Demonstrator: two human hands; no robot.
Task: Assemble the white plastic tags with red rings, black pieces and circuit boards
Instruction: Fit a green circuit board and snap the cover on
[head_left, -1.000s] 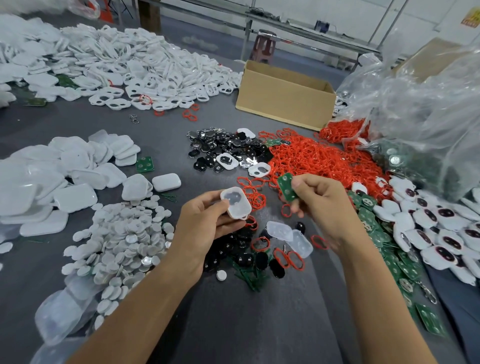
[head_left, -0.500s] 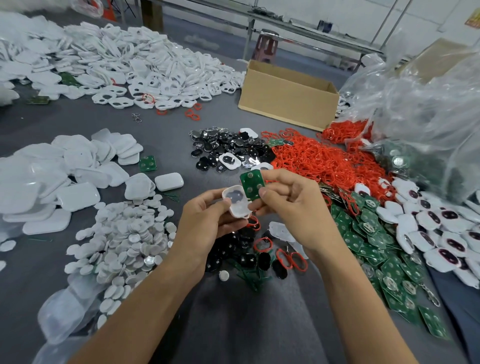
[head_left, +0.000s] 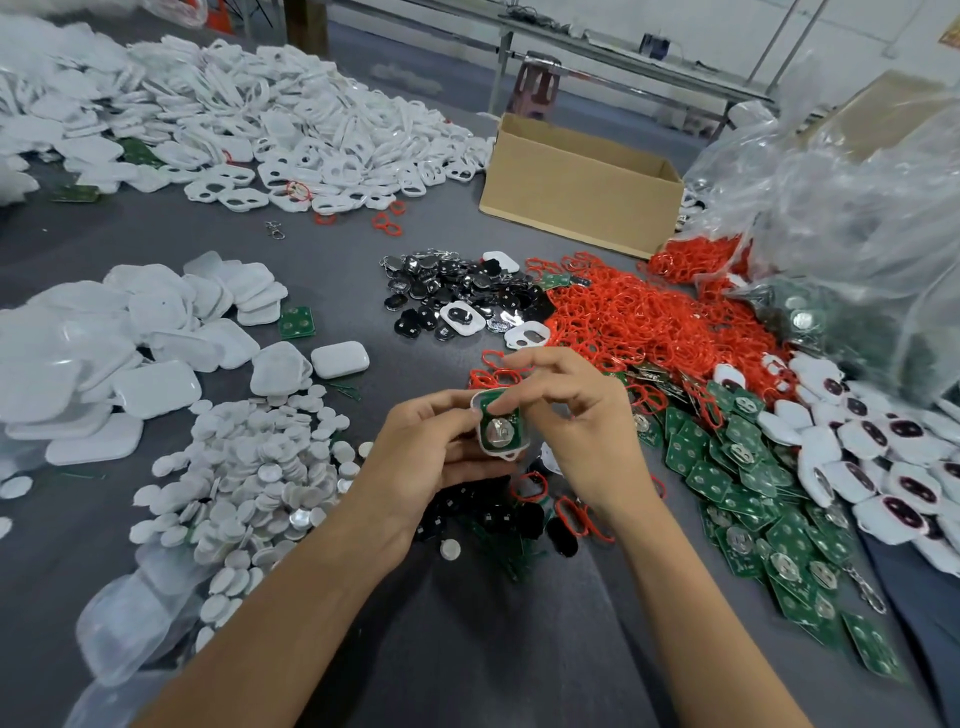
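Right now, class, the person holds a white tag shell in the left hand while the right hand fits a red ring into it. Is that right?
Not quite. The head view shows the right hand fitting a green circuit board, not a red ring, into the white tag shell held in the left hand.

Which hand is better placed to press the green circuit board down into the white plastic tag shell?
Probably right. The left hand grips the white plastic tag shell; the right hand has its fingertips on the green circuit board lying in it.
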